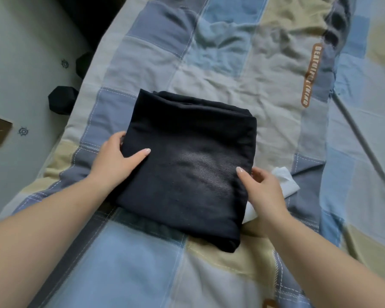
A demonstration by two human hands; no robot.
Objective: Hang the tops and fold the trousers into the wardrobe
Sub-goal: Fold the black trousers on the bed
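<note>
Head view: bedspread point(209, 63) label point(310, 75) apparently reads "BEAUTIFUL THING".

Single head-worn wide-angle view, looking forward and steeply down at a bed point(209, 63) from close range. Both forearms enter from the bottom corners; left hand point(118, 161) and right hand point(262, 192) sit mid-frame. Beyond the fingertips the quilt runs to the top edge. Floor point(20, 63) shows left of the left-hand fingers, edges probably lens-warped.
</note>
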